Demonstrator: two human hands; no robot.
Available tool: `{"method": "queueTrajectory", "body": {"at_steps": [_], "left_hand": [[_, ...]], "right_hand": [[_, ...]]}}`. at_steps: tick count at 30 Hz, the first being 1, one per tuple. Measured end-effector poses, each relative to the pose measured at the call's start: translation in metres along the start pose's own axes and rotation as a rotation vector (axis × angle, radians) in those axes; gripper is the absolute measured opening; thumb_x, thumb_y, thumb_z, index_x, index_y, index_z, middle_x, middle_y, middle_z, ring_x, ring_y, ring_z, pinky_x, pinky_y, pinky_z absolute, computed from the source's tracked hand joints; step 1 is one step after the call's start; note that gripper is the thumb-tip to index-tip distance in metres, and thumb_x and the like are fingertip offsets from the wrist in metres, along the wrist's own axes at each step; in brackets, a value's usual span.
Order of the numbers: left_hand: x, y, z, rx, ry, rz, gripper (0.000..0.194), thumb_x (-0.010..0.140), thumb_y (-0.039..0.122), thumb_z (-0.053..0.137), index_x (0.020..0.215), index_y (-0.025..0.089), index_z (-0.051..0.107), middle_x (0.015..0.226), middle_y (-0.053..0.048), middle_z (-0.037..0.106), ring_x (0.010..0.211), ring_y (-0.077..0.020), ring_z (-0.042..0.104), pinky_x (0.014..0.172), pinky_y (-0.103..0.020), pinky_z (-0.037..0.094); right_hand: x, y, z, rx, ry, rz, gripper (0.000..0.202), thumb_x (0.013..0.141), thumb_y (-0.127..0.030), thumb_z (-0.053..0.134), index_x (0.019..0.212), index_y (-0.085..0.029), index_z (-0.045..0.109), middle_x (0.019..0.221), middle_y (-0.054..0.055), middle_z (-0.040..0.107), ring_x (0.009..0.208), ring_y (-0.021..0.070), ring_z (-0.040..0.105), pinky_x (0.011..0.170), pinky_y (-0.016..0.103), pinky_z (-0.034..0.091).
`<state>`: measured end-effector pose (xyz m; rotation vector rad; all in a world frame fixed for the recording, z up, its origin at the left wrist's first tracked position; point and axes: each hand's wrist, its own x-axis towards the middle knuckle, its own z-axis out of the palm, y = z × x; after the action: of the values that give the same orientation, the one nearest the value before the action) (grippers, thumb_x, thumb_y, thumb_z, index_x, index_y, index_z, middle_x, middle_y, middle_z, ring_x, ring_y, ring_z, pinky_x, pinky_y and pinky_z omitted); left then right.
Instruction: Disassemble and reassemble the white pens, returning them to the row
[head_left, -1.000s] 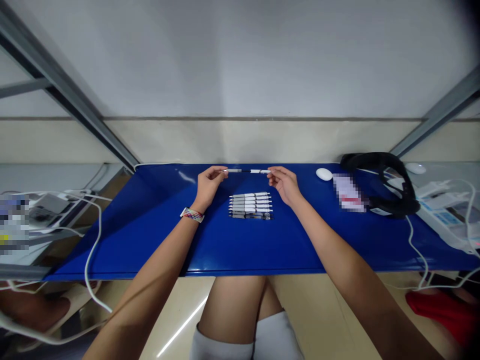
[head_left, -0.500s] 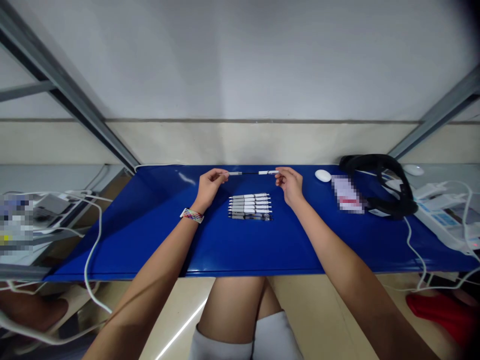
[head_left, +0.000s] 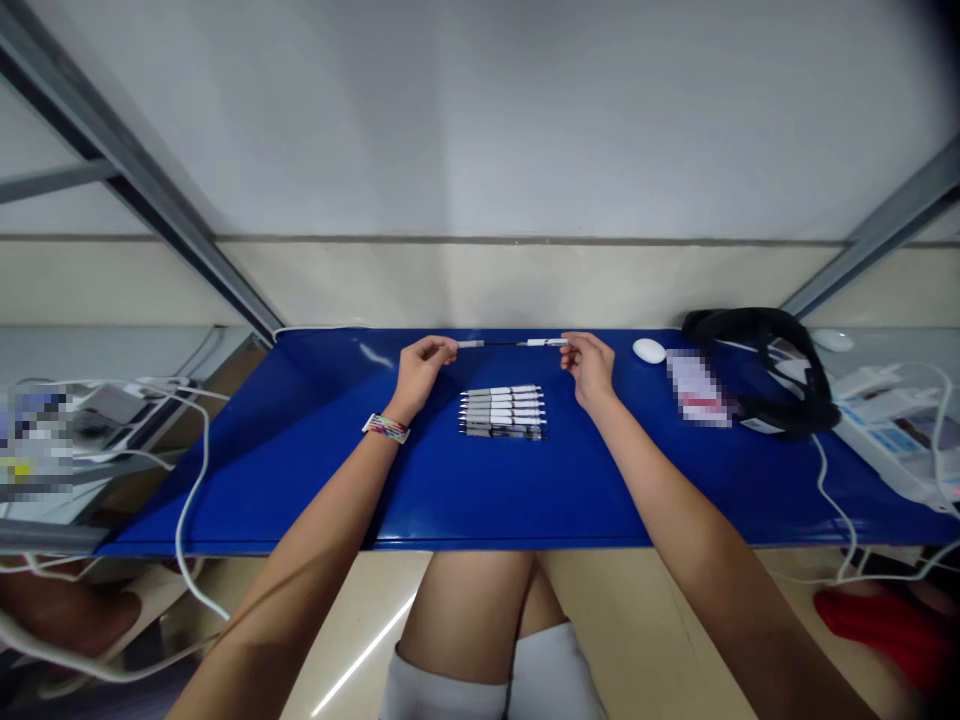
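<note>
My left hand (head_left: pixel 424 372) is closed in a pinch around the grey front section of a pen (head_left: pixel 471 344), near the back of the table. A thin dark refill (head_left: pixel 504 344) runs from that section toward the white pen barrel (head_left: pixel 541 342). The barrel's far end is pinched by my right hand (head_left: pixel 589 366). Whether the refill's tip still sits inside the barrel, I cannot tell. Below both hands, several pens (head_left: pixel 501 408) lie side by side in a stack of rows, grey grips to the left and white barrels to the right.
On the blue table (head_left: pixel 510 500) to the right are a white oval mouse (head_left: pixel 649 351), a blurred packet (head_left: pixel 697 388) and a black headset strap (head_left: pixel 821 385). A white power strip (head_left: pixel 889 450) with cables stands at the far right. A white cable (head_left: pixel 196 480) hangs along the left edge.
My right hand has moved slightly to the right with the white barrel, and more of the dark refill shows. My left hand keeps its hold on the grey section.
</note>
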<state>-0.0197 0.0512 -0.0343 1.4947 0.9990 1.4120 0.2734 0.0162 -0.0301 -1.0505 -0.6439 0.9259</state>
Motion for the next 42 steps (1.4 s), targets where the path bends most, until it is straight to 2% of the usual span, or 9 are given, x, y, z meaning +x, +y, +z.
{"method": "queueTrajectory", "body": {"at_steps": [14,21,42], "left_hand": [[0.0008,-0.0011,0.0012,0.02,-0.001,-0.032,0.028,0.084,0.045,0.082,0.083,0.017,0.079,0.074,-0.004,0.072,0.069,-0.0164,0.062,0.073,-0.032,0.051],[0.0,0.0019,0.0005,0.029,0.005,-0.021,0.033,0.085,0.048,0.081,0.073,0.018,0.075,0.071,-0.003,0.069,0.067,-0.0152,0.059,0.071,-0.031,0.048],[0.0001,0.0004,0.0008,0.035,0.006,-0.015,0.037,0.089,0.05,0.078,0.071,0.018,0.073,0.068,-0.003,0.066,0.065,-0.015,0.057,0.069,-0.031,0.046]], "right_hand": [[0.0015,-0.0006,-0.0002,0.029,0.004,0.032,0.006,0.072,-0.019,0.071,0.078,-0.019,0.073,0.058,0.0,0.067,0.047,0.0103,0.054,0.046,0.022,0.043],[0.001,-0.0017,-0.0007,0.034,-0.004,0.031,0.003,0.074,-0.019,0.071,0.077,-0.019,0.073,0.059,0.0,0.067,0.047,0.0101,0.054,0.046,0.022,0.043],[-0.0007,-0.0007,0.0,0.031,-0.022,0.032,0.005,0.073,-0.02,0.072,0.078,-0.019,0.072,0.06,-0.001,0.066,0.049,0.01,0.054,0.047,0.022,0.041]]}}
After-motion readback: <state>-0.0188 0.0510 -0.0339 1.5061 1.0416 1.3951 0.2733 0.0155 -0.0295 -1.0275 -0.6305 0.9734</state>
